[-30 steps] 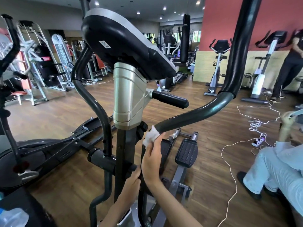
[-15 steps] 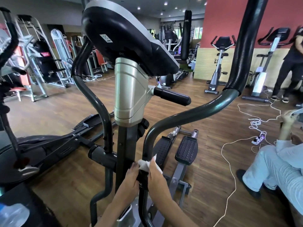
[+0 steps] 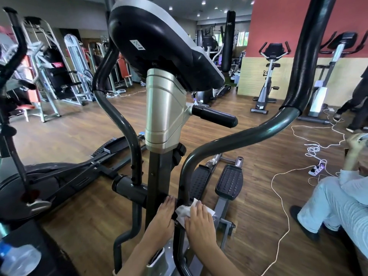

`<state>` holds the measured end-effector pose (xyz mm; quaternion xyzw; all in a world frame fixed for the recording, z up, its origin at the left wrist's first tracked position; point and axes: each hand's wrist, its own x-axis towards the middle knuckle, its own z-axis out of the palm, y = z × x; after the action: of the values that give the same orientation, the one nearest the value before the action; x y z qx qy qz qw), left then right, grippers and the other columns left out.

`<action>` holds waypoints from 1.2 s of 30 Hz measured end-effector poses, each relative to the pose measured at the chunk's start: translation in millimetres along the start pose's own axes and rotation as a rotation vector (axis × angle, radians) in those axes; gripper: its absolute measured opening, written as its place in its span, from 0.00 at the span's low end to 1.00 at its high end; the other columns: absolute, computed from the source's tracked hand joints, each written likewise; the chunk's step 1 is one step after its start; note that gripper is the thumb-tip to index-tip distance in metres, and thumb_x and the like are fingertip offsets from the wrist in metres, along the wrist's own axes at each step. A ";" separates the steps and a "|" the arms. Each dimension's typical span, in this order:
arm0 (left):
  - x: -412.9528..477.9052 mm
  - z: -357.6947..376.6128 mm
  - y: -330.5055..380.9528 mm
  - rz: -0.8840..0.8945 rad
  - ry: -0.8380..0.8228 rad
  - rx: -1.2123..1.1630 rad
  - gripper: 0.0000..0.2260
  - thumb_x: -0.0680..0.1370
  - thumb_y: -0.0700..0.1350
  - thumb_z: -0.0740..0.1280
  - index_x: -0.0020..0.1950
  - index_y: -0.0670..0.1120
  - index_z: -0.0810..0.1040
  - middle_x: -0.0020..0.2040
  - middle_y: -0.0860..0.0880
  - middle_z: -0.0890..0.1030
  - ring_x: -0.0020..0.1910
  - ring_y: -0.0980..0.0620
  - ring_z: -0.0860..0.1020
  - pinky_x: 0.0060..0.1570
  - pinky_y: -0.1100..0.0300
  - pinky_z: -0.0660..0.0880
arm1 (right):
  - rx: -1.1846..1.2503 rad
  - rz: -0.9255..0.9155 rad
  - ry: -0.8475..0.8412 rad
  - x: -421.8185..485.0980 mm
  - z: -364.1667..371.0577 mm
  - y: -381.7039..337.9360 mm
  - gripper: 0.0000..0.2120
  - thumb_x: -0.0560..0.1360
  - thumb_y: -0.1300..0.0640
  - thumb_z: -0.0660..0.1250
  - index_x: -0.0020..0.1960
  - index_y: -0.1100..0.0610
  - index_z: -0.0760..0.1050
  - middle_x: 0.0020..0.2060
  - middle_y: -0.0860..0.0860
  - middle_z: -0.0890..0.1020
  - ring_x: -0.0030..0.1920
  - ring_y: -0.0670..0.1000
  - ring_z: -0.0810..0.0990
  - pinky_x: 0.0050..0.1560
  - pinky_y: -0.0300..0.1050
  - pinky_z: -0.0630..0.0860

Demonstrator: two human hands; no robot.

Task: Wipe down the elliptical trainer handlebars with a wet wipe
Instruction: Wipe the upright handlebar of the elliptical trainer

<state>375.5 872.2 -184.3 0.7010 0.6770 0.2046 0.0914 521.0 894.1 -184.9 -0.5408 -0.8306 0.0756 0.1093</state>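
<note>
R hand (image 3: 199, 222) clasps wet wipe (image 3: 181, 213) low on handlebar (image 3: 229, 140), tube's long axis rising up then right from it; L hand (image 3: 162, 216), fingers flat, braces opp. side.

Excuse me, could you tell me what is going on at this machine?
A person is wiping down an elliptical trainer in a gym. Their right hand holds a white wet wipe against the lower end of the right handlebar, near its pivot. Their left hand rests on the centre post beside it.
</note>
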 end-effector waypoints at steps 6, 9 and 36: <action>5.0 3.8 -4.7 0.083 -0.134 0.230 0.29 0.76 0.43 0.50 0.74 0.30 0.52 0.66 0.41 0.73 0.67 0.47 0.69 0.63 0.51 0.72 | -0.023 -0.025 -0.021 -7.3 2.6 4.6 0.28 0.75 0.47 0.49 0.56 0.62 0.81 0.51 0.56 0.84 0.51 0.54 0.83 0.47 0.48 0.81; 2.3 -1.3 4.6 0.027 -0.104 0.158 0.28 0.72 0.45 0.50 0.71 0.35 0.56 0.69 0.42 0.70 0.67 0.48 0.71 0.71 0.59 0.52 | -0.067 -0.152 0.065 -17.2 3.1 13.2 0.25 0.70 0.50 0.67 0.63 0.62 0.73 0.54 0.56 0.83 0.53 0.55 0.83 0.49 0.49 0.80; -31.0 -22.7 63.3 0.106 0.070 -0.325 0.18 0.82 0.40 0.54 0.72 0.46 0.65 0.71 0.50 0.67 0.67 0.53 0.69 0.55 0.66 0.68 | 0.097 0.230 0.186 -79.8 -73.9 67.3 0.21 0.80 0.61 0.58 0.72 0.51 0.64 0.66 0.49 0.73 0.60 0.55 0.76 0.48 0.47 0.70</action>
<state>423.9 834.0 -143.3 0.7043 0.5999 0.3400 0.1689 631.1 848.9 -137.9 -0.6311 -0.7448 0.0775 0.2023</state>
